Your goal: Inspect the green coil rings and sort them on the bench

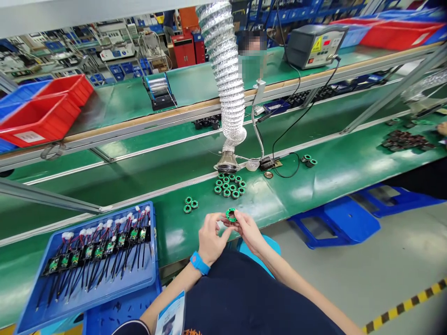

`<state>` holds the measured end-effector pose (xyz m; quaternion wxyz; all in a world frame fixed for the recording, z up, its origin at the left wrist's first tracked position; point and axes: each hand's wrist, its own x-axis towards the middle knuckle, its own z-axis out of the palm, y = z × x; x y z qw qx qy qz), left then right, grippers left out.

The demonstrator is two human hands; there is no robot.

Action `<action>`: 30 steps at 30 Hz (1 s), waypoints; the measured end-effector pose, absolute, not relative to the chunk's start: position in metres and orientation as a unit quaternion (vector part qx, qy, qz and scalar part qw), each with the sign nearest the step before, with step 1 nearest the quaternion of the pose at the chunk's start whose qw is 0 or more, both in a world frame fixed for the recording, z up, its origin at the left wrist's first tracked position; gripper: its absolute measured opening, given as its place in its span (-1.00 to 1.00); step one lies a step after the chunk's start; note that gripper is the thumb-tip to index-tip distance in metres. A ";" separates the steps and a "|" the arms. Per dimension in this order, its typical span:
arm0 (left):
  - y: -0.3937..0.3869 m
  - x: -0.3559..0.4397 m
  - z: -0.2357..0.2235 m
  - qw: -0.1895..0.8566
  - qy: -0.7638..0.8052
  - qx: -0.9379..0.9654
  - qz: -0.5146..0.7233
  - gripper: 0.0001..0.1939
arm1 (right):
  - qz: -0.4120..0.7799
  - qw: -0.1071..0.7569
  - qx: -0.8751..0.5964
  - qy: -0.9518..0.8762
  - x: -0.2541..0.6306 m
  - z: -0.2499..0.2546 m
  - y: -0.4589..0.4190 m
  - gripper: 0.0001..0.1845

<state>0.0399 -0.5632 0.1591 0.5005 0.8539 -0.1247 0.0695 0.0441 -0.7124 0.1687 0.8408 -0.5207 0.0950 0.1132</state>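
A green ring-shaped stator (pixel 231 214) is pinched between the thumb and fingers of my right hand (pixel 248 231), above the front edge of the green bench. My left hand (pixel 212 236), wearing a blue wristband (pixel 200 263), has its fingers curled close at the ring's left side. Thin wires seem to hang under the ring near my left thumb; whether those fingers grip one is too small to tell. Just beyond my hands, several similar stators (pixel 230 186) stand in a cluster. Three more stators (pixel 188 204) sit to its left.
A blue tray (pixel 153 242) of wired circuit boards lies at left. Above the cluster hangs a silver extraction duct (pixel 226 79). Two stators (pixel 309 161) stand farther right, near a black cable (pixel 293 174). A shelf holds red bins (pixel 42 118), a wire spool (pixel 159 90) and a soldering station (pixel 314 46).
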 end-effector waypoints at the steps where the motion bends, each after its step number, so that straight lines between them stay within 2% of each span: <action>1: -0.562 0.040 0.155 0.413 -0.199 0.877 0.145 -0.66 | 0.122 0.853 -0.496 0.102 0.043 0.168 -0.710 -0.49; 3: -0.558 0.043 0.149 0.283 -0.325 0.873 0.228 -0.75 | 0.135 0.866 -0.467 0.115 0.040 0.164 -0.706 -0.48; 5: -0.554 0.050 0.148 0.232 -0.383 0.858 0.252 -0.73 | 0.153 0.868 -0.451 0.138 0.039 0.159 -0.704 -0.46; 8: -0.548 0.064 0.150 0.220 -0.398 0.857 0.241 -0.73 | 0.180 0.861 -0.450 0.156 0.043 0.150 -0.707 -0.41; 12: -0.540 0.072 0.153 0.231 -0.383 0.872 0.201 -0.76 | 0.192 0.843 -0.476 0.161 0.050 0.140 -0.715 -0.50; 14: -0.540 0.070 0.154 0.312 -0.320 0.883 0.143 -0.80 | 0.192 0.827 -0.507 0.146 0.051 0.136 -0.718 -0.51; 16: -0.544 0.066 0.155 0.496 -0.161 0.853 0.008 -0.85 | 0.173 0.807 -0.546 0.143 0.051 0.131 -0.719 -0.46; 18: -0.552 0.064 0.152 0.657 0.026 0.738 -0.155 -0.81 | 0.132 0.787 -0.581 0.160 0.052 0.124 -0.718 -0.38; 20: -0.559 0.064 0.145 0.722 0.133 0.627 -0.260 -0.77 | 0.086 0.775 -0.601 0.175 0.054 0.115 -0.717 -0.33; 23: -0.565 0.066 0.129 0.775 0.200 0.507 -0.319 -0.76 | 0.070 0.765 -0.613 0.185 0.058 0.102 -0.716 -0.29; 26: -0.563 0.063 0.122 0.796 0.196 0.507 -0.265 -0.72 | 0.096 0.744 -0.633 0.192 0.059 0.100 -0.716 -0.29; 28: -0.557 0.055 0.126 0.724 0.118 0.663 -0.150 -0.72 | 0.105 0.732 -0.648 0.181 0.056 0.105 -0.716 -0.28; 30: -0.548 0.048 0.134 0.597 0.010 0.801 -0.046 -0.76 | 0.111 0.727 -0.657 0.165 0.052 0.111 -0.713 -0.26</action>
